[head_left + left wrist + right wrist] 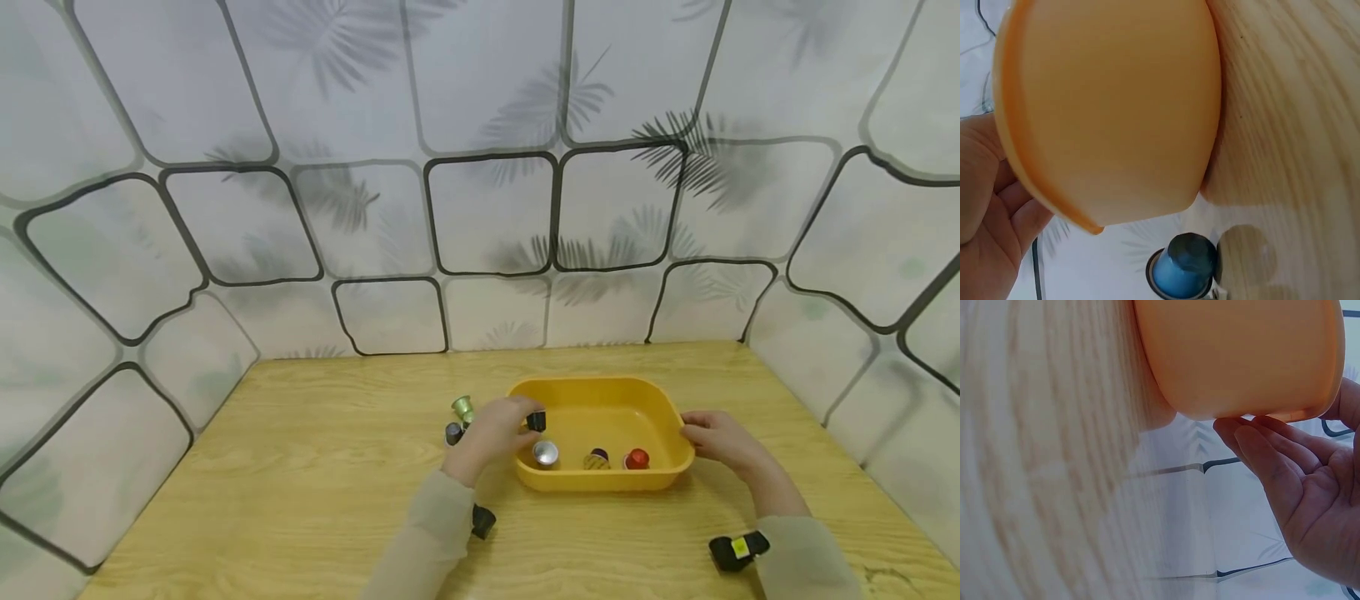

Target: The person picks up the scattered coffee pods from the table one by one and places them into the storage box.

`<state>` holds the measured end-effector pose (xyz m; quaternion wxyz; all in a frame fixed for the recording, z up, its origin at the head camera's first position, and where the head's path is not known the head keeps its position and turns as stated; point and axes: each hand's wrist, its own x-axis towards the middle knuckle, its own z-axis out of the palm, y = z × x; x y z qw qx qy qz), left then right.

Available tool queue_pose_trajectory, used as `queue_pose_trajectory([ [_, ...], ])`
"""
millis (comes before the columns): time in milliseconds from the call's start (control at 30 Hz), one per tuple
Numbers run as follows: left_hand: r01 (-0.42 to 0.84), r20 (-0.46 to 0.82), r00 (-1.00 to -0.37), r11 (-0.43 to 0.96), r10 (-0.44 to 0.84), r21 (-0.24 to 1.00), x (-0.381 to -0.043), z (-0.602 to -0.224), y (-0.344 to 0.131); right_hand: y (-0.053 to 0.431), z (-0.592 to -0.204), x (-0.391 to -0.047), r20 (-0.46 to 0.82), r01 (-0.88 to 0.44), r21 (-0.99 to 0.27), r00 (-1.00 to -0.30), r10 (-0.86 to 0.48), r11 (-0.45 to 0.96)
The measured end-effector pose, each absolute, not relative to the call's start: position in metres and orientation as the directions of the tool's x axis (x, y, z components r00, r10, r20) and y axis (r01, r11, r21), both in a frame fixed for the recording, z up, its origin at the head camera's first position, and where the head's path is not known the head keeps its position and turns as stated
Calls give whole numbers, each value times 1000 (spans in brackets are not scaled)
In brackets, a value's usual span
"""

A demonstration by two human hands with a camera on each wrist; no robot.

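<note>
My left hand (487, 433) reaches over the left rim of a yellow plastic tray (600, 481) and pinches a black coffee capsule (536, 420) between thumb and fingers. In the left wrist view the tray's wall hides those fingertips. At the tray's other end my right hand (722, 437) grips the right rim, its fingers against the outer wall in the right wrist view. Inside the tray lie a capsule with its silver face up (545, 453), a purple and gold capsule (597, 458) and a red capsule (637, 458).
Left of the tray, partly behind my left hand, stand a green capsule (462, 407) and a dark capsule (453, 433). A blue capsule (1185, 265) shows near the tray in the left wrist view. The wooden table (315, 467) meets patterned curtains (495, 233) at the back and sides.
</note>
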<state>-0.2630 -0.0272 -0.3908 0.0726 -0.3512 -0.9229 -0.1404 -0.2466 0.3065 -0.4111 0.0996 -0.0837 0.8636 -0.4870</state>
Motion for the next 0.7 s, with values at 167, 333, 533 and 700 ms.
queue_pose_trajectory([
  [167,664,230,-746,719,624,204,-265,-393,-21,306,-412,-246,-91,-46,-861,-966,-243,506],
  [333,662,231,-747,732,624,165,-273,-396,-16,305,-410,-245,-91,-48,-862,-965,-247,504],
  [533,644,186,-764,749,618,153,-280,-400,-12,305,-411,-246,-93,-46,-859,-965,-243,509],
  [700,632,149,-775,762,614,144,-285,-400,-7,305,-410,-245,-91,-47,-861,-965,-245,506],
])
